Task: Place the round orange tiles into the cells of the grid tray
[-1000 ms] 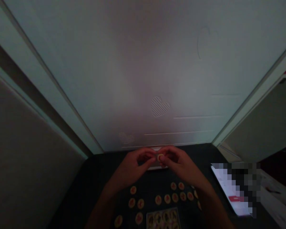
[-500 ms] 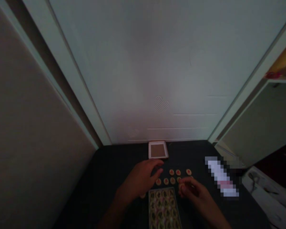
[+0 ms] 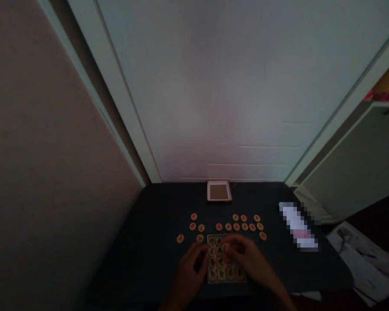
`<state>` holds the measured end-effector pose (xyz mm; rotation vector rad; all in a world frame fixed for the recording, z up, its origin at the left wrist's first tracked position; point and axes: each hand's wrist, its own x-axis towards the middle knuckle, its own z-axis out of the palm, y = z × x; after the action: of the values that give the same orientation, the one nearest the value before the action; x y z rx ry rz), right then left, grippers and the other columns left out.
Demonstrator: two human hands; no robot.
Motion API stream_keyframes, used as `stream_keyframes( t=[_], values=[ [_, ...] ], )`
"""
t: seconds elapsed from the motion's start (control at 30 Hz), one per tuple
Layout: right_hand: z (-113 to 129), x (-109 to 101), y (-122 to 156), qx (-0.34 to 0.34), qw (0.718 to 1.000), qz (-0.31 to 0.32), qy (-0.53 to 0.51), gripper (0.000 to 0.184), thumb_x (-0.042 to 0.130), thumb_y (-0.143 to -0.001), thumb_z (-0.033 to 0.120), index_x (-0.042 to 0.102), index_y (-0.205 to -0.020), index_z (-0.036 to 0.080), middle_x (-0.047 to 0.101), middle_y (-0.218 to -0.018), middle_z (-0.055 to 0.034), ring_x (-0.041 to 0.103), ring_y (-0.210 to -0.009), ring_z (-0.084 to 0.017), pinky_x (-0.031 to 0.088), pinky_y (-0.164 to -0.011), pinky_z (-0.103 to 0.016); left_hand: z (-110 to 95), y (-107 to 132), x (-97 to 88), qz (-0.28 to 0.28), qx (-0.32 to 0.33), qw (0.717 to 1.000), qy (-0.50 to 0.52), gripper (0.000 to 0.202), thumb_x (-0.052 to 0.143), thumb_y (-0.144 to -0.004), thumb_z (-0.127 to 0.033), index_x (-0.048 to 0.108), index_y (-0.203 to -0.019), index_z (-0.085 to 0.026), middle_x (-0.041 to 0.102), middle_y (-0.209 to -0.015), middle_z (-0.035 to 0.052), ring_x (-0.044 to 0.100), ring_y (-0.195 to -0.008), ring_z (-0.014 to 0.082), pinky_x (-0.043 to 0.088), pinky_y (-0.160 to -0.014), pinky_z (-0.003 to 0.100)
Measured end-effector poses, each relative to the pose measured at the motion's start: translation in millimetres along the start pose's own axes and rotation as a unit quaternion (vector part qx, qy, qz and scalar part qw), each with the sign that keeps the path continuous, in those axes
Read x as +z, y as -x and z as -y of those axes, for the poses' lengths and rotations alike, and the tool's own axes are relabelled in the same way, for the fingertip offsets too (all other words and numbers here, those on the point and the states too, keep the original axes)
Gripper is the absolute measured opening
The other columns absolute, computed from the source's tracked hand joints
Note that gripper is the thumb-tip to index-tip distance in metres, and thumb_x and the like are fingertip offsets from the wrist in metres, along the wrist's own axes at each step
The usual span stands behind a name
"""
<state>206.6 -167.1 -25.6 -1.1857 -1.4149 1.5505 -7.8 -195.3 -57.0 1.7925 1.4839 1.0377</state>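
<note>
The scene is dim. My left hand (image 3: 191, 270) rests at the left edge of a small open box (image 3: 225, 276) filled with round game pieces, its fingers curled against the box side. My right hand (image 3: 248, 261) reaches over the box from the right and pinches a round piece (image 3: 226, 247) above its top rows. Several loose round pieces with red marks (image 3: 236, 226) lie in rows on the black table (image 3: 149, 242) just beyond the box. More loose pieces (image 3: 194, 226) sit to the left.
A small square lid or tray (image 3: 218, 191) lies at the table's far edge against a white door. A blurred-out flat object (image 3: 298, 226) lies at the right. Papers (image 3: 359, 255) lie on the floor beyond the table's right edge. A wall panel stands left.
Both hands came back from the far square tray toward me and now work at the box of pieces. The camera tilted, so the table appears farther down and more pieces show.
</note>
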Motion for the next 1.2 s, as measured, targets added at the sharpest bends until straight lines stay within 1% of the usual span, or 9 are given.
stream_keyframes(
  t=[0.1,0.23,0.43,0.53,0.63,0.7,0.87,1.1,1.2],
  values=[
    [-3.3,5.8,-8.4,-0.024,0.999,-0.007,0.043,0.035,0.071,-0.081,0.054,0.070,-0.091,0.021,0.070,-0.078,-0.0016,0.066,-0.073,-0.019,0.052,-0.067,-0.029,0.7,-1.2,0.3,0.031,-0.006,0.999,-0.022,0.024,0.056,-0.094,-0.039,0.072,-0.111,-0.031,0.073,-0.098,0.0039,0.070,-0.089,0.0224,0.058,-0.083,0.032],
    [-7.2,11.0,-16.1,-0.054,0.994,-0.032,0.092,0.027,0.069,-0.084,0.046,0.072,-0.088,0.019,0.070,-0.079,-0.0023,0.065,-0.074,-0.018,0.051,-0.067,-0.027,8.5,-0.3,5.3,0.051,0.010,0.997,-0.052,0.025,0.054,-0.095,-0.034,0.069,-0.115,-0.030,0.072,-0.093,0.0023,0.069,-0.082,0.0185,0.058,-0.076,0.027],
    [-10.6,18.0,-23.7,-0.079,0.987,-0.048,0.132,0.024,0.062,-0.090,0.040,0.074,-0.096,0.020,0.073,-0.088,-0.0046,0.067,-0.081,-0.019,0.052,-0.074,-0.028,20.4,2.9,13.3,0.030,0.069,0.992,-0.103,0.020,0.050,-0.097,-0.028,0.070,-0.103,-0.027,0.074,-0.093,0.0018,0.071,-0.088,0.0188,0.058,-0.081,0.028],
    [-14.7,19.5,-26.4,-0.089,0.986,-0.032,0.137,0.023,0.059,-0.093,0.037,0.073,-0.102,0.021,0.074,-0.093,-0.0049,0.068,-0.084,-0.020,0.053,-0.077,-0.030,21.0,3.8,13.9,0.025,0.104,0.986,-0.126,0.022,0.047,-0.099,-0.026,0.068,-0.105,-0.028,0.075,-0.097,0.0026,0.072,-0.091,0.0196,0.058,-0.084,0.030],
    [-18.6,18.5,-27.7,-0.093,0.983,-0.039,0.151,0.022,0.057,-0.093,0.034,0.073,-0.103,0.021,0.073,-0.094,-0.0052,0.068,-0.084,-0.020,0.053,-0.077,-0.030,19.9,3.7,13.4,0.029,0.119,0.984,-0.132,0.023,0.046,-0.100,-0.026,0.066,-0.110,-0.027,0.075,-0.099,0.0032,0.072,-0.092,0.0199,0.058,-0.084,0.031],
    [-18.5,16.8,-27.1,-0.095,0.982,-0.044,0.155,0.021,0.057,-0.093,0.031,0.073,-0.103,0.022,0.073,-0.095,-0.0053,0.068,-0.085,-0.020,0.053,-0.078,-0.030,19.2,3.5,13.2,0.031,0.117,0.983,-0.135,0.021,0.047,-0.099,-0.028,0.066,-0.108,-0.027,0.074,-0.097,0.0033,0.071,-0.091,0.0205,0.057,-0.083,0.031],
    [-11.2,11.6,-22.7,-0.112,0.982,-0.029,0.149,0.015,0.061,-0.088,0.023,0.073,-0.098,0.023,0.071,-0.097,-0.0039,0.066,-0.091,-0.020,0.051,-0.083,-0.031,16.3,3.2,13.7,0.040,0.088,0.986,-0.134,0.018,0.051,-0.098,-0.028,0.066,-0.089,-0.024,0.071,-0.082,0.0012,0.069,-0.077,0.0180,0.055,-0.072,0.027],
    [-17.7,12.0,-25.7,-0.095,0.984,-0.044,0.146,0.013,0.063,-0.089,0.027,0.072,-0.097,0.021,0.070,-0.087,-0.0019,0.065,-0.079,-0.017,0.050,-0.071,-0.026,17.8,3.9,14.3,0.054,0.073,0.989,-0.117,0.014,0.053,-0.097,-0.028,0.065,-0.090,-0.025,0.070,-0.083,-0.0002,0.068,-0.077,0.0168,0.052,-0.071,0.025],
    [-18.7,13.0,-28.4,-0.098,0.979,-0.054,0.168,0.017,0.059,-0.092,0.027,0.073,-0.099,0.022,0.072,-0.091,-0.0028,0.067,-0.084,-0.018,0.050,-0.077,-0.028,22.1,4.7,15.6,0.059,0.066,0.990,-0.110,0.014,0.051,-0.098,-0.028,0.064,-0.094,-0.025,0.070,-0.084,-0.0001,0.068,-0.077,0.0169,0.052,-0.071,0.026]
  ],
)
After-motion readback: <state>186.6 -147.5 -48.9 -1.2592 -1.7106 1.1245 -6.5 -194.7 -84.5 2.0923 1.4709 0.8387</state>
